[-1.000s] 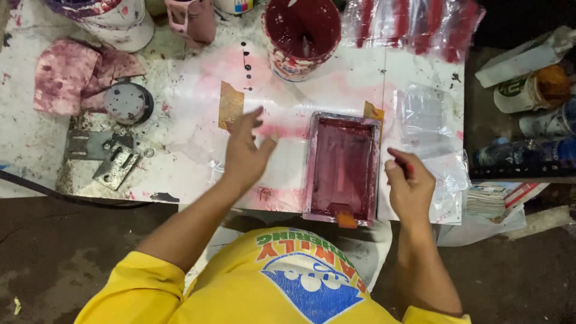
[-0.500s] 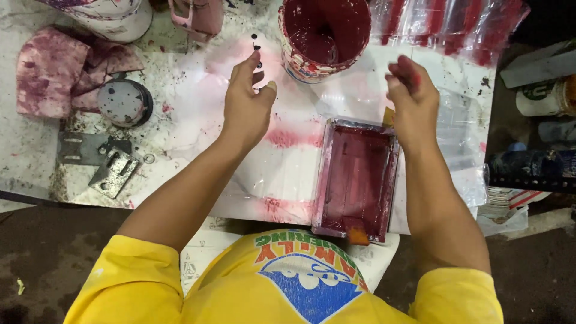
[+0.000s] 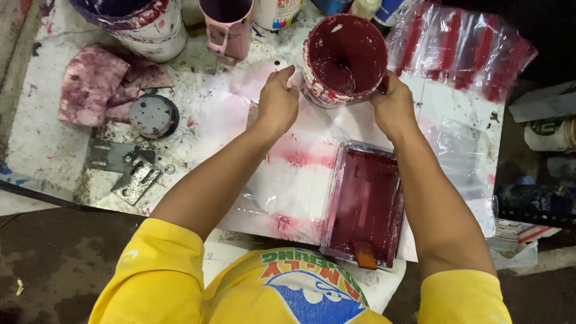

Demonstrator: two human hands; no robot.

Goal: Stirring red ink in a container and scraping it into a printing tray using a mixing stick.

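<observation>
A can of dark red paint stands at the back of the stained table. My left hand rests against the can's left side with fingers curled. My right hand grips the can's right side. In front of the can lies a rectangular tray coated in dark red, with an orange tab at its near end. The tray sits on a clear plastic sheet smeared with pink and red.
A red-stained rag, a round lid and metal brackets lie at the left. A large bucket and a pink cup stand at the back. Red-striped clear bags lie at the right, near cans off the table edge.
Both my hands have moved away from the tray toward the back of the table and closed around the red paint can. The view has shifted forward slightly.
</observation>
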